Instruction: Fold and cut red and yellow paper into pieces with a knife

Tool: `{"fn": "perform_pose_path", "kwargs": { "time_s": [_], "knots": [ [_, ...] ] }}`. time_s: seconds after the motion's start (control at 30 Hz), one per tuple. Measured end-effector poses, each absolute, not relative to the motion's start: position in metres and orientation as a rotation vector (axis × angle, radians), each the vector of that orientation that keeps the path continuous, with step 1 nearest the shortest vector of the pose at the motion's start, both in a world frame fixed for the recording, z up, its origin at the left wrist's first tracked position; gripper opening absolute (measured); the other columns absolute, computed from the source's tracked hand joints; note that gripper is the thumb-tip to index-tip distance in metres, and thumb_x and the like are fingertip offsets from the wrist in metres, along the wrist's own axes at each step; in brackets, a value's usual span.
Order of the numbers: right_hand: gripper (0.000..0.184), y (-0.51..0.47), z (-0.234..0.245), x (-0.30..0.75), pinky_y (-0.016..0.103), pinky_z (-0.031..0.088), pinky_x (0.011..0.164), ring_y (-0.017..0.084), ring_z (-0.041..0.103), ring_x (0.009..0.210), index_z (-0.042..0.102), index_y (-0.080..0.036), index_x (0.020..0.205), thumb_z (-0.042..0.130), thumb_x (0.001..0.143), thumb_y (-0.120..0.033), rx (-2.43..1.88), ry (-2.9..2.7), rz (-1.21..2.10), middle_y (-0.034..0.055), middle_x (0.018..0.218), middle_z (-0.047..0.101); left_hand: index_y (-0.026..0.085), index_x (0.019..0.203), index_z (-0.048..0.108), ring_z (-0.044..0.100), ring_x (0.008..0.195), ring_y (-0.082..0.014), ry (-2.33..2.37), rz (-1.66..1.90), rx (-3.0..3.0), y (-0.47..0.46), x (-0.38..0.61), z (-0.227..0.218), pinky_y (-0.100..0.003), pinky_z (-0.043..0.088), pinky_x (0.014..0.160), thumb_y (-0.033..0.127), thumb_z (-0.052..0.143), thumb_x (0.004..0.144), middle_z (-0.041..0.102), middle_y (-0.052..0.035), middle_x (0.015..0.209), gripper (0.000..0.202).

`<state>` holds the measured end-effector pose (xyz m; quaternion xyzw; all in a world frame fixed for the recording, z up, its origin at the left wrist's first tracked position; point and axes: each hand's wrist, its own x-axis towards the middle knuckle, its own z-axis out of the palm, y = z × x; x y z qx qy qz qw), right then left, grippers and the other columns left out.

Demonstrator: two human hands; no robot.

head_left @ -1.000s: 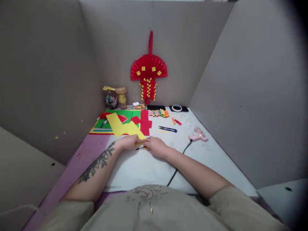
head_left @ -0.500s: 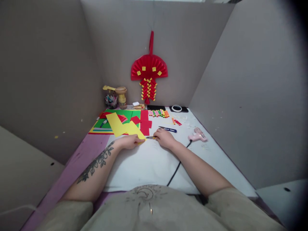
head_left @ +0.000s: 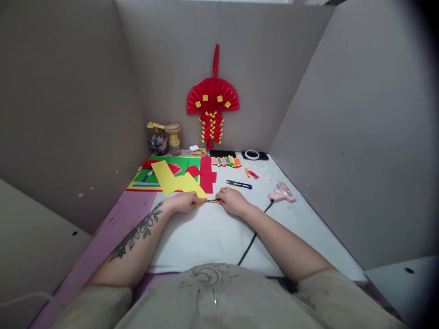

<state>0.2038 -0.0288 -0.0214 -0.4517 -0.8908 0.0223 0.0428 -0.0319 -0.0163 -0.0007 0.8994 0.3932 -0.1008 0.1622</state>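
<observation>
My left hand (head_left: 188, 201) pinches the near corner of a yellow sheet of paper (head_left: 192, 186) between thumb and fingers. Facing it, my right hand (head_left: 233, 200) is closed around small scissors (head_left: 211, 201), their blades pointing left at the paper's edge. Most of the scissors' handle is hidden by the fingers. Whether the blades are apart is too small to tell. Just beyond my right hand lie dark blue thread snips (head_left: 239, 184). Another yellow strip (head_left: 165, 177) lies to the left of the held sheet.
Red paper (head_left: 206, 178) and a green sheet (head_left: 161, 171) lie behind my left hand. Small coloured paper rolls (head_left: 226, 161) line the back. A pink glue gun (head_left: 283, 193) with a black cord rests at right. A red fan decoration (head_left: 212, 96) hangs on the back wall.
My right hand has shifted a little left and nearer to me, bringing the scissors' blades to the paper's corner. The snips show more fully. My left hand has stayed nearly still.
</observation>
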Motion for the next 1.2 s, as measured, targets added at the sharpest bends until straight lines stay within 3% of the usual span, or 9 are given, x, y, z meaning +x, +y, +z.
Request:
{"fn": "perform_pose_path", "kwargs": {
  "time_s": [0.47,0.63,0.87,1.2],
  "knots": [
    [0.020,-0.046,-0.018,0.186,0.027,0.036,0.074,0.019,0.051,0.092,0.064,-0.020,0.099,0.047,0.087,-0.020,-1.266,-2.767,0.148,0.0070,0.094,0.061,0.039,0.131,0.045,0.057,0.083,-0.0169,1.113,-0.266,2.593,-0.014,-0.033,-0.005,-0.023,0.040,0.072,0.023,0.037,0.085,0.056,-0.0033,0.100,0.049],
    [0.020,-0.031,-0.015,0.211,0.026,0.036,0.073,0.019,0.052,0.092,0.064,-0.020,0.098,0.048,0.089,-0.026,-1.407,-2.607,0.092,0.0067,0.094,0.061,0.042,0.132,0.042,0.056,0.081,-0.0161,1.122,-0.253,2.577,-0.015,-0.034,-0.006,-0.023,0.039,0.072,0.022,0.036,0.085,0.056,-0.0024,0.100,0.051],
    [0.020,-0.021,-0.021,0.209,0.026,0.036,0.075,0.019,0.052,0.095,0.064,-0.021,0.099,0.048,0.087,-0.019,-1.467,-2.656,0.075,0.0071,0.095,0.061,0.042,0.132,0.041,0.056,0.080,-0.0158,1.142,-0.260,2.579,-0.016,-0.033,-0.004,-0.022,0.038,0.072,0.023,0.037,0.086,0.057,-0.0015,0.102,0.051],
    [0.021,-0.028,-0.020,0.206,0.026,0.036,0.069,0.020,0.053,0.094,0.064,-0.023,0.100,0.046,0.088,-0.024,-1.525,-2.679,0.045,0.0059,0.097,0.061,0.042,0.134,0.039,0.056,0.083,-0.0164,1.145,-0.266,2.565,-0.017,-0.033,-0.003,-0.022,0.039,0.071,0.022,0.036,0.085,0.056,-0.0020,0.104,0.054]
  ]
}}
